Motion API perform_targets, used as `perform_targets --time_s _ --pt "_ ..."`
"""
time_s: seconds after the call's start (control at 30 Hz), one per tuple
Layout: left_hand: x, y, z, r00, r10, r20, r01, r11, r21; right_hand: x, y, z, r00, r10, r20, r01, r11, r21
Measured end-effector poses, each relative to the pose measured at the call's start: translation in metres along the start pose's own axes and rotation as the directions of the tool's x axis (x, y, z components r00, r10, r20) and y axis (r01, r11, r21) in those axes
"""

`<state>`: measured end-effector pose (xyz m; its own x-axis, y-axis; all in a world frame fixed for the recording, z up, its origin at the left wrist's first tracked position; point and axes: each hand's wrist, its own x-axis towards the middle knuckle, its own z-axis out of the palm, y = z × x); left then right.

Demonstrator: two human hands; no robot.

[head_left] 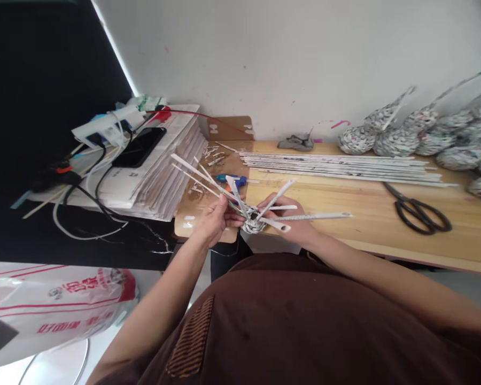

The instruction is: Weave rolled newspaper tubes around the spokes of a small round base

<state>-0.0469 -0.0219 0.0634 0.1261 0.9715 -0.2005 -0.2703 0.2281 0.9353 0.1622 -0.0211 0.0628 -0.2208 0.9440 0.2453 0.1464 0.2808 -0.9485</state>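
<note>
Between my hands is a small woven newspaper basket [253, 226], with several rolled paper tubes fanning out from its top. My left hand [216, 219] is closed at its left side, thumb and fingers pinching the paper strands there. My right hand [291, 216] wraps around its right side, partly hidden behind the tubes. The basket is held above the front edge of the table. Just beyond it, a blue and orange glue gun [231, 182] lies on a brown board [184, 230].
Rolled paper tubes [336, 167] lie along the wooden table [344, 198], near black-handled scissors [420, 214]. Woven paper balls [396, 140] are piled at the back right. On the left, a newspaper stack [168, 176] carries a phone [140, 147] and a power strip [108, 128] with cables.
</note>
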Motion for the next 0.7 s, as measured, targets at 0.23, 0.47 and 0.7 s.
perform_targets --time_s 0.23,0.47,0.7 --pt "-0.005 0.002 0.006 0.995 -0.017 -0.094 0.018 1.0 0.007 -0.001 0.002 0.0 0.999 -0.038 0.014 0.039 0.995 -0.087" --pt "-0.011 0.002 0.004 0.996 0.061 -0.062 -0.05 0.985 0.165 -0.001 -0.002 0.0 1.0 -0.004 0.028 0.006 0.997 -0.073" --pt "-0.01 -0.004 0.009 0.991 0.087 -0.106 -0.064 0.977 0.202 -0.002 -0.006 0.0 0.997 -0.057 0.058 0.058 0.998 -0.011"
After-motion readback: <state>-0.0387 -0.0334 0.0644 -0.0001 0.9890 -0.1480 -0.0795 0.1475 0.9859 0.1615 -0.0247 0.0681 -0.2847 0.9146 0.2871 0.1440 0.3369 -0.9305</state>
